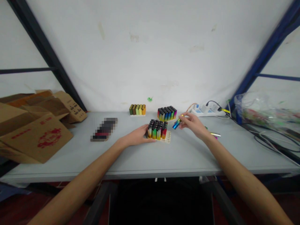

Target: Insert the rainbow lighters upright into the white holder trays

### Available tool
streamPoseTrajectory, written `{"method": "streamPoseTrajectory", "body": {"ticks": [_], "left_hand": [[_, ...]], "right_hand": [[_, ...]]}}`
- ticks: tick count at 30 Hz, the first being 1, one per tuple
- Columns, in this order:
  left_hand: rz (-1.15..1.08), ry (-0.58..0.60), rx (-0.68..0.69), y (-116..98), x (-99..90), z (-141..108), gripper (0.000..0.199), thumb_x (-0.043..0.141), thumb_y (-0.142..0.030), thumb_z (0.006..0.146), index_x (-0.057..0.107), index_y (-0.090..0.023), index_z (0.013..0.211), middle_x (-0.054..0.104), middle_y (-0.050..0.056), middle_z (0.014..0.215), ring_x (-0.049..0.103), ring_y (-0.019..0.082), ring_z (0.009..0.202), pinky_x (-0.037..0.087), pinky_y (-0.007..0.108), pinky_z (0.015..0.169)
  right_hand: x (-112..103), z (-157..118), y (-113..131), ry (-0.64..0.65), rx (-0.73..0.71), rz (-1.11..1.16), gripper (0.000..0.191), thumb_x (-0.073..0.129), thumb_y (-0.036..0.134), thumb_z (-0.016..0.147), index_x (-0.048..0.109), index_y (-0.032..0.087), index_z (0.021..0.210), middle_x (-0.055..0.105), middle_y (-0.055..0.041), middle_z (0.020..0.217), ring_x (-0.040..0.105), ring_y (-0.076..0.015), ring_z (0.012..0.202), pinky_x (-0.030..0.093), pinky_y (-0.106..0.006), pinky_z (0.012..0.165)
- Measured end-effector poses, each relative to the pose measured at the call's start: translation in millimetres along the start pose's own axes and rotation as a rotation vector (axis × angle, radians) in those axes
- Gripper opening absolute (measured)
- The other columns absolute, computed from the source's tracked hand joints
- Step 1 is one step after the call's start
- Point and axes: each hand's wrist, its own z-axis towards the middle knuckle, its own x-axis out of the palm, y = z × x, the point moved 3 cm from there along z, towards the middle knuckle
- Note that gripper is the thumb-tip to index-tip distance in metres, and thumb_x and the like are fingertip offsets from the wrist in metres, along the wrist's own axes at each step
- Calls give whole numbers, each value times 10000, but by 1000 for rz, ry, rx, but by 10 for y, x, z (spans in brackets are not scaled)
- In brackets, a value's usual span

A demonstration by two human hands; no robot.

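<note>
My left hand (137,136) is closed around the left side of a white tray (168,140) with rows of holes, fingers behind and thumb in front. Several metallic-coloured lighters (157,129) with black tops stand upright in it, while holes show bare along its right side. Between the fingertips of my right hand (190,122), a shiny blue and yellow lighter (176,124) is pinched, tilted, to the right of the tray and above the table. Loose lighters (215,135) lie beyond my right wrist, partly hidden by it.
Near the wall stand a block of rainbow lighters (167,113) and another of yellow-green ones (137,109). A white power strip (207,111) with cables is at back right. Cardboard boxes (37,134) fill the left, a blurred dark object (104,129) beside them. Clear plastic (260,109) lies right.
</note>
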Motion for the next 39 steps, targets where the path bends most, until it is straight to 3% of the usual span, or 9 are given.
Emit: {"method": "streamPoseTrajectory", "body": {"ticks": [4,8,15,19,26,30,32,35,39], "left_hand": [[-1,-10,-21,-4,-4,-3,713,751,-629,815,583,-168,1333,660,141,1359,637,337,1223,467,442,1118],[-3,-11,-22,-5,-4,-9,730,752,-630,815,574,-159,1343,654,146,1370,633,336,1232,467,431,1116],[-10,-4,-15,-2,2,-8,746,743,-642,822,570,-155,1360,629,153,1406,618,336,1263,447,431,1139],[-14,4,-10,-13,-4,-8,745,743,-634,826,560,-159,1370,630,153,1407,615,338,1268,450,434,1136],[-53,-12,-5,-24,-10,-9,692,752,-614,819,589,-195,1344,660,124,1365,633,331,1233,462,449,1131],[-51,-16,-3,-5,-1,-7,697,754,-620,814,598,-183,1334,646,132,1385,622,333,1252,448,447,1146],[-48,-15,-13,4,3,-8,726,759,-621,808,582,-175,1353,641,138,1394,625,334,1250,452,437,1141],[-51,-19,-21,7,3,-8,751,770,-612,801,562,-172,1374,641,139,1398,630,333,1243,461,427,1130],[-32,-22,-15,-6,3,-2,713,767,-607,804,580,-175,1340,655,134,1377,632,333,1237,464,435,1125]], "right_hand": [[5,25,-81,-75,92,300,314,788,406,842,541,212,837,752,-67,872,778,-237,871,621,-415,893],[17,12,-52,-24,73,373,312,866,337,755,595,191,806,754,-67,920,756,-250,1018,560,-430,1045],[56,-6,-62,4,121,373,386,918,401,687,656,181,866,747,-32,912,737,-167,876,567,-362,964],[80,11,-83,4,51,294,405,923,393,662,671,188,905,730,-18,924,712,-160,867,554,-351,925],[108,15,-104,47,-63,81,484,871,404,732,737,234,1164,712,-75,1288,674,-226,1149,449,-437,1112],[123,16,-100,62,-51,37,420,876,438,715,788,207,1055,636,-112,1431,588,-270,1315,428,-440,1138],[131,14,-102,66,-43,41,413,883,449,701,775,192,1005,668,-124,1379,625,-266,1258,463,-434,1095],[164,-12,-114,119,8,123,454,845,503,746,668,201,1036,761,-103,1141,715,-211,975,541,-414,940],[242,-62,-101,212,51,170,503,741,606,830,491,261,1097,717,22,818,554,-102,587,468,-260,591]]}}
